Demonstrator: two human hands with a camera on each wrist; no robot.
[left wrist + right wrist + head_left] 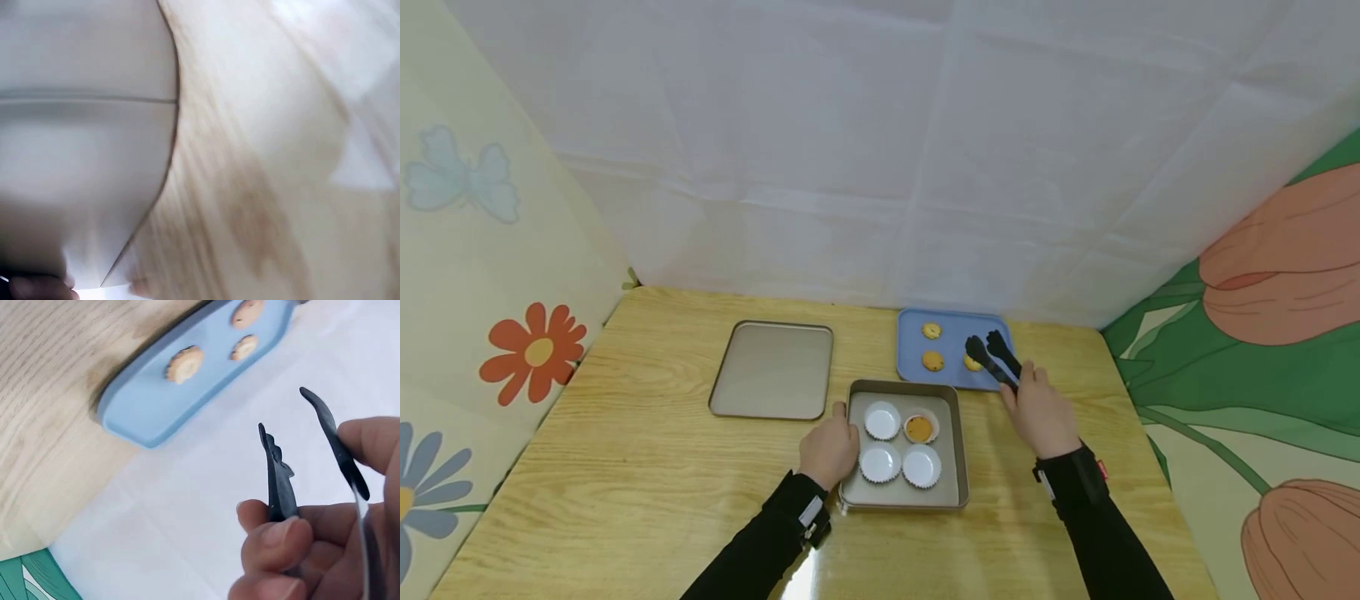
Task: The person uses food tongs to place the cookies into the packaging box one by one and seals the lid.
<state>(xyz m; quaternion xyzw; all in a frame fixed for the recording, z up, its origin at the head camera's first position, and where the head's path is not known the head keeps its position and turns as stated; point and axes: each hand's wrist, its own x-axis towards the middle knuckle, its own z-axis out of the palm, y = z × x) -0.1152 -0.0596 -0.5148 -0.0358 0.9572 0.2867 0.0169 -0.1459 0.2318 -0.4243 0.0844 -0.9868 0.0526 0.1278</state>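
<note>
Far L on wood table (647, 450): flat squarish beige metal tray (771, 371). L hand (829, 450) touches the L wall of a deep square beige metal pan (951, 492); can't tell if fingers curl round it. Pan has 4 fluted white cups in 2x2, e.g. front L cup (880, 462); back R cup (937, 427) has a round golden-brown cookie (918, 429). Just behind pan, slightly R: rect. blue tray (955, 332) w/ 3 small cookies (933, 361). R hand (1041, 412) grips black-tipped metal tongs (996, 370), tips spread, 1 partly hiding tray's front R cookie in head view.
</note>
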